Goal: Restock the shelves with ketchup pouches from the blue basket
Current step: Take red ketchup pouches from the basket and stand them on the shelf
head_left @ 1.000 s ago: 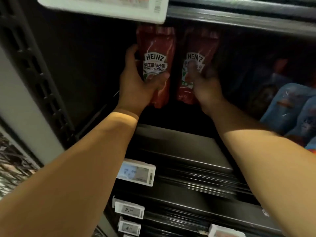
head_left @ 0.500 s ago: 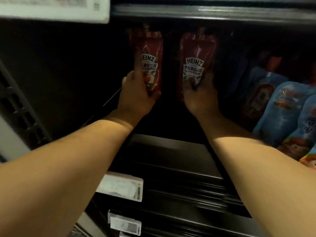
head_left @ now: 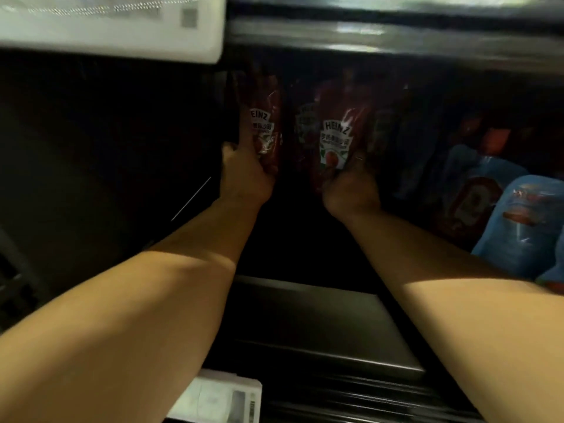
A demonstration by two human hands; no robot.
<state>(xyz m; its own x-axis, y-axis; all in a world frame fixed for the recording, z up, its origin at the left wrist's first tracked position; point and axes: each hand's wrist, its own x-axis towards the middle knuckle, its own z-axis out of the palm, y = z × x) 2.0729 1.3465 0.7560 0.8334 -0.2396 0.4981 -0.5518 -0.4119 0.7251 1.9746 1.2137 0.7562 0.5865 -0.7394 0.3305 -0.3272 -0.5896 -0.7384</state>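
Red "HEINZ" pouch (head_left: 265,123) in left hand's (head_left: 244,175) grip, another (head_left: 337,132) in right hand's (head_left: 351,190)

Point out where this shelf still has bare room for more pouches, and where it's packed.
Free: the dark stretch left of the left ketchup pouch, which the left hand grips, and the shelf floor in front of both pouches. Crowded: behind the right ketchup pouch, gripped by the right hand, and rightward, where blue pouches stand packed.

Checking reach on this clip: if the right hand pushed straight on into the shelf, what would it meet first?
The right hand already holds a ketchup pouch; more red pouches seem to stand just behind it, so probably those, though the dark shelf hides depth.
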